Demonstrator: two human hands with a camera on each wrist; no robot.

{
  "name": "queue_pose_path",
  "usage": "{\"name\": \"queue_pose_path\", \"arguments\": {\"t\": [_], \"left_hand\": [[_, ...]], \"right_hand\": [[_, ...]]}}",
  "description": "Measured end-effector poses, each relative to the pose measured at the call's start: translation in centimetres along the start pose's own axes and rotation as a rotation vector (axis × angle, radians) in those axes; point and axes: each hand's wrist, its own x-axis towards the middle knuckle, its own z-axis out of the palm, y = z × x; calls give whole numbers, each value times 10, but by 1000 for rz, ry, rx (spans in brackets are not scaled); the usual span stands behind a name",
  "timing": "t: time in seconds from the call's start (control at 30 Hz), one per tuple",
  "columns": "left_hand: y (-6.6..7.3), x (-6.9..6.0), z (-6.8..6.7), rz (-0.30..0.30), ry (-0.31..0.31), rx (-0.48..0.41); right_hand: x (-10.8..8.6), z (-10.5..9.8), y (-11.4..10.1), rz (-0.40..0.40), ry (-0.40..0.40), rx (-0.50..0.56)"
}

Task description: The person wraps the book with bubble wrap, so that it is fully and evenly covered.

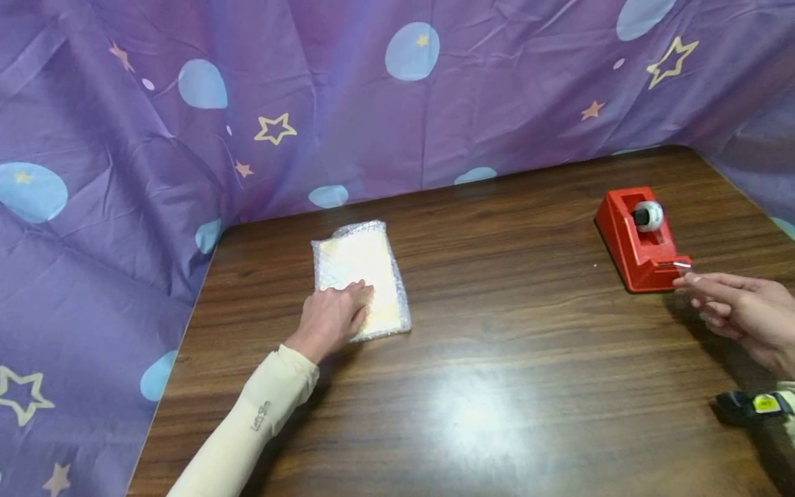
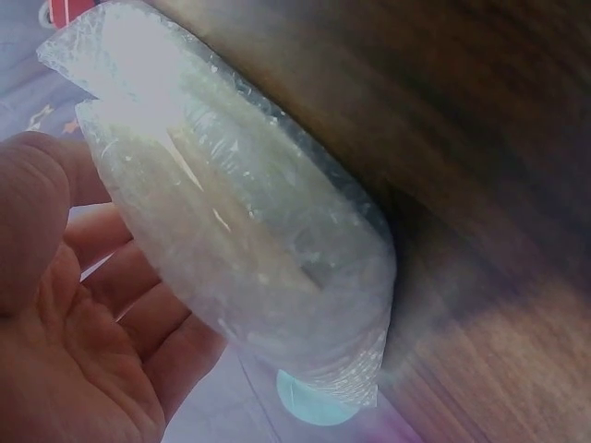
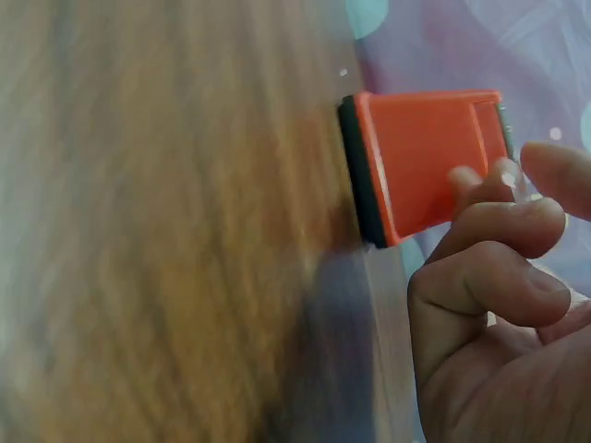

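A flat packet in bubble wrap (image 1: pixel 355 259) lies on the left half of the table. My left hand (image 1: pixel 335 314) rests on its near part; in the left wrist view the fingers (image 2: pixel 138 286) reach to the wrap's edge, their tips hidden behind it. On the right stands a red tape dispenser (image 1: pixel 627 241) with a roll of clear tape (image 1: pixel 649 216) in it. At its front, my right hand (image 1: pixel 745 310) pinches the tape's free end (image 1: pixel 683 266) between thumb and forefinger. In the right wrist view the other fingers are curled beside the dispenser's red front (image 3: pixel 425 161).
The brown wooden table (image 1: pixel 497 331) has a bright light reflection near its front. A purple cloth (image 1: pixel 348 90) with stars and balloon shapes hangs behind the table and along its left side. A black strap (image 1: pixel 748 406) with a yellow label is on the right wrist.
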Motion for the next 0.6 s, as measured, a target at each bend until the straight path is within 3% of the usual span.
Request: {"name": "queue_pose_path", "arguments": {"t": [0.17, 0.27, 0.33, 0.43, 0.6], "left_hand": [[0, 0, 0, 5, -3, 3], [0, 0, -1, 9, 3, 5], [0, 0, -1, 12, 5, 5], [0, -1, -1, 15, 1, 2], [1, 0, 0, 17, 16, 2]], "right_hand": [[-1, 2, 3, -41, -52, 229], [1, 2, 7, 3, -100, 215], [2, 3, 8, 58, -108, 169], [0, 3, 4, 117, -106, 8], [-6, 7, -11, 97, -102, -285]]}}
